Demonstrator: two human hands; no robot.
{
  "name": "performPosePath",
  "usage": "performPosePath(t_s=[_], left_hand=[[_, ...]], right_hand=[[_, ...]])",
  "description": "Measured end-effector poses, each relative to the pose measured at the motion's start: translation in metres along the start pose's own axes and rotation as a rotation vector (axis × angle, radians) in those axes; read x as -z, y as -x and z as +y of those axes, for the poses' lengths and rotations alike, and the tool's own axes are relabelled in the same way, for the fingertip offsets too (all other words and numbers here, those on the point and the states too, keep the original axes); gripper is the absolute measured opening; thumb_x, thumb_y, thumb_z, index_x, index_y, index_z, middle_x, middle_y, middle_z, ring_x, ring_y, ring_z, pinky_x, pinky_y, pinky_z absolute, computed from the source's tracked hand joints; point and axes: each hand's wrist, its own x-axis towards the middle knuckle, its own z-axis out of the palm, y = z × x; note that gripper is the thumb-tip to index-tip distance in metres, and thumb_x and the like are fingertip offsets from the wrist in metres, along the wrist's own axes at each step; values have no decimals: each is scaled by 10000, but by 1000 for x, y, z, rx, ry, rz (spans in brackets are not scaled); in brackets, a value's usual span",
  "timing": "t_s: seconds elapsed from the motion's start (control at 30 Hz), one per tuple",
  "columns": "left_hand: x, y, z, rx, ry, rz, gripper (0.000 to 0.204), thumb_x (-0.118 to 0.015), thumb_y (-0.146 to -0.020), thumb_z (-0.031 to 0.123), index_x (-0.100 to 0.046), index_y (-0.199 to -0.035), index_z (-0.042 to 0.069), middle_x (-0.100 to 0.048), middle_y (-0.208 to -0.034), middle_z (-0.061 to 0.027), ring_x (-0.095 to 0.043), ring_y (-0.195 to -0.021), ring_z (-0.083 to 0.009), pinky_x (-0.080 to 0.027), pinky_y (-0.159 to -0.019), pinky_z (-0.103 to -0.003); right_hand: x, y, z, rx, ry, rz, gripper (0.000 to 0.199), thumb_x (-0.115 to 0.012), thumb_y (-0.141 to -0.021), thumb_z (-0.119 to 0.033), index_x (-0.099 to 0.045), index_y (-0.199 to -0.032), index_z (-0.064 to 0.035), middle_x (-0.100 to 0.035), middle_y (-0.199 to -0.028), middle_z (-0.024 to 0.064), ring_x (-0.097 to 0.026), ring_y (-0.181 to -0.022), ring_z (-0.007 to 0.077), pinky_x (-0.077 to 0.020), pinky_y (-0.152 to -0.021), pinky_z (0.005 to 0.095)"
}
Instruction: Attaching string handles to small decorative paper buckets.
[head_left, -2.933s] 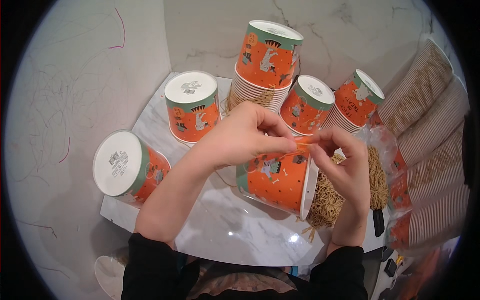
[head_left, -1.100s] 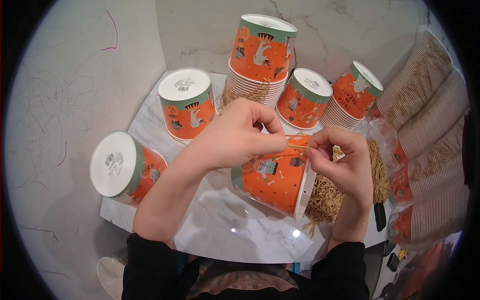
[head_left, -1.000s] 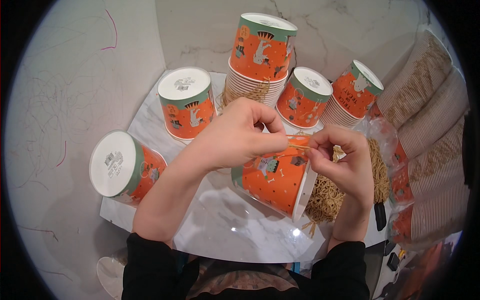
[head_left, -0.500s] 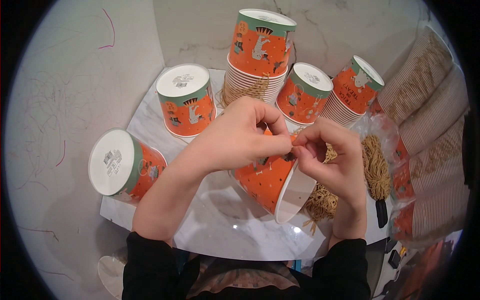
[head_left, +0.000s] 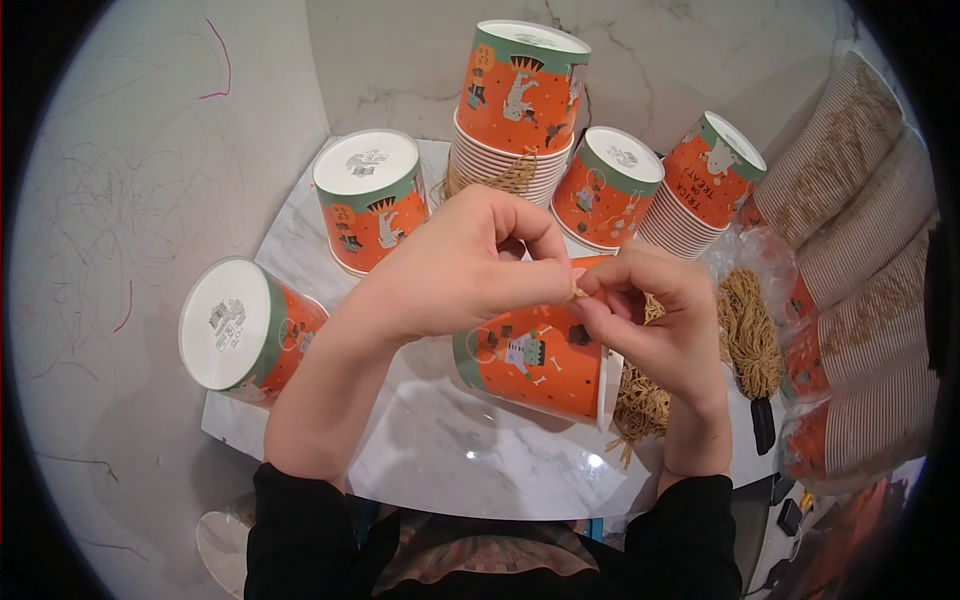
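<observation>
An orange paper bucket (head_left: 535, 362) with cartoon prints and a green band lies on its side on the small marble table (head_left: 430, 450), its open mouth to the right. My left hand (head_left: 470, 265) and my right hand (head_left: 645, 320) meet just above it. Both pinch a short piece of tan twine (head_left: 578, 293) between thumb and fingers at the bucket's upper side. Loose tan twine (head_left: 640, 400) lies bunched under my right wrist.
Upside-down buckets stand around: one (head_left: 245, 330) at the left, one (head_left: 370, 200) behind it, a tall stack (head_left: 515, 100) at the back, two more stacks (head_left: 605, 190) (head_left: 700, 190) to the right. A twine bundle in plastic (head_left: 750, 330) and striped cup sleeves (head_left: 860, 260) crowd the right.
The bucket has tipped and settled lower on the table. My fingers have drawn together over its upper side, now pinching the twine between both hands.
</observation>
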Motion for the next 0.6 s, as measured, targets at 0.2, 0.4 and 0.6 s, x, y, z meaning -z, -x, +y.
performPosePath(t_s=[0.2, 0.4, 0.6], left_hand=[[-2, 1, 9, -4, -88, 74, 47, -689, -827, 53, -686, -824, 6, -622, -708, 43, -509, -630, 5, -370, -558, -181], [1, 5, 11, -20, -202, 60, 44, -705, -834, 78, -685, -821, 41, -509, -626, 116, -347, -544, 40, -230, -494, -199], [-1, 1, 3, 2, -152, 58, 33, -664, -830, 57, -665, -823, 24, -586, -710, 75, -431, -609, 22, -316, -537, -186]], right_hand=[[7, 1, -2, -63, -23, 1, 109, -786, -802, -4, -714, -880, 21, -579, -696, 7, -483, -587, 54, -382, -534, 234], [5, -1, 0, -32, -11, -22, 94, -779, -811, -3, -710, -868, 27, -590, -696, 11, -488, -579, 56, -383, -528, 237], [7, 1, -5, -63, -37, -20, 98, -760, -820, 10, -663, -811, 27, -588, -681, 19, -501, -567, 56, -377, -513, 238]])
